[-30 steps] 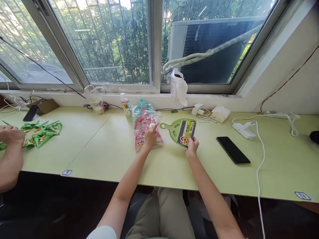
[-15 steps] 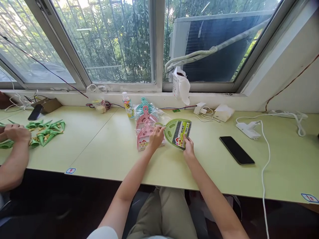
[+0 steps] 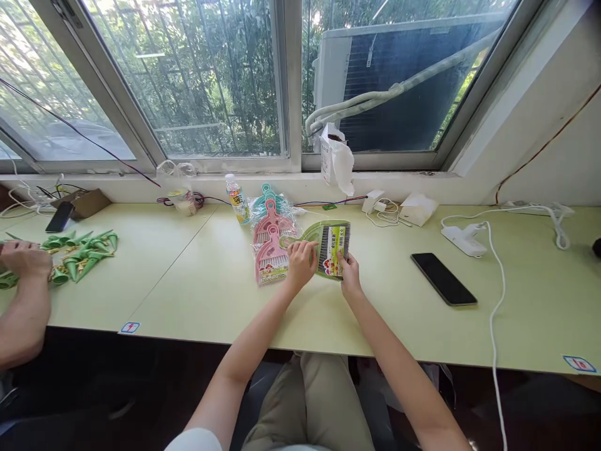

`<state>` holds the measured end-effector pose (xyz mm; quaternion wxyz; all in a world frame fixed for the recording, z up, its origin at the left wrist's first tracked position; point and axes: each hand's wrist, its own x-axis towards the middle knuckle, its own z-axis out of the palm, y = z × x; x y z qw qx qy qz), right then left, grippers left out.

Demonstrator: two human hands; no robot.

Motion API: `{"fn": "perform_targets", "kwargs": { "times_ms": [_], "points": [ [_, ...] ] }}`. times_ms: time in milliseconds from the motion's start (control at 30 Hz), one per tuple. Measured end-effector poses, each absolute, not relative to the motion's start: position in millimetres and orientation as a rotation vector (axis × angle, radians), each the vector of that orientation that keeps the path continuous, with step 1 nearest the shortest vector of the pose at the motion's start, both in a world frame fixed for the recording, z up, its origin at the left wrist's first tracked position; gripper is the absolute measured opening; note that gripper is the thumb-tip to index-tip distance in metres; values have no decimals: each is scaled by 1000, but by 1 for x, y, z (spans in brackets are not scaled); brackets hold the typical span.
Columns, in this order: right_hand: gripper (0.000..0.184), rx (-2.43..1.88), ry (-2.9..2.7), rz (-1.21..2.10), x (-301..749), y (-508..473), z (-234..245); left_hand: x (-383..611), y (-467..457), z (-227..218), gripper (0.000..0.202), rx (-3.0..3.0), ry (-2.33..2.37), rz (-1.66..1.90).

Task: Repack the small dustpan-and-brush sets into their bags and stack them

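Observation:
A green mini dustpan with a brush (image 3: 338, 235) is raised just over the table, its handle pointing left and a printed label card across the dark bristles. My right hand (image 3: 350, 275) grips its lower right edge, thumb on the label side. My left hand (image 3: 302, 260) lies across its middle near the handle, fingers curled against it; their exact hold is partly hidden. Just left of it, pink dustpan sets (image 3: 272, 250) and a teal one (image 3: 267, 191) lie overlapped in clear plastic wrapping.
A drink bottle (image 3: 238, 199) stands behind the wrapped sets. To the right are a black phone (image 3: 444, 279), a white power strip (image 3: 464, 240) and its cable. A co-worker's hand (image 3: 28, 257) is among green cone-shaped pieces (image 3: 89, 254) at far left.
My left hand has slid from the handle end onto the middle of the green dustpan. The dustpan has shifted slightly left and turned a little; my right hand still grips its edge.

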<state>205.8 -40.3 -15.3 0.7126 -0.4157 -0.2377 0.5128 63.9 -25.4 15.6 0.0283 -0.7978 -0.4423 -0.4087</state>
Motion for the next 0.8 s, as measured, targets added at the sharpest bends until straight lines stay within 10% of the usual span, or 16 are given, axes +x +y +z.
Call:
{"fn": "perform_targets", "kwargs": {
  "times_ms": [167,433,800],
  "points": [
    [48,-937,-452,1066,200,-42,-17,80,-42,7,29,-2668,-1141,-1146],
    [43,-901,-275,1029,214,-38,-21,73,-24,9,76,-1790,-1789,-2148],
    [40,-1034,-359,781,206,-38,-34,122,-37,-15,66,-2868,-1668,-2930]
  ]
}}
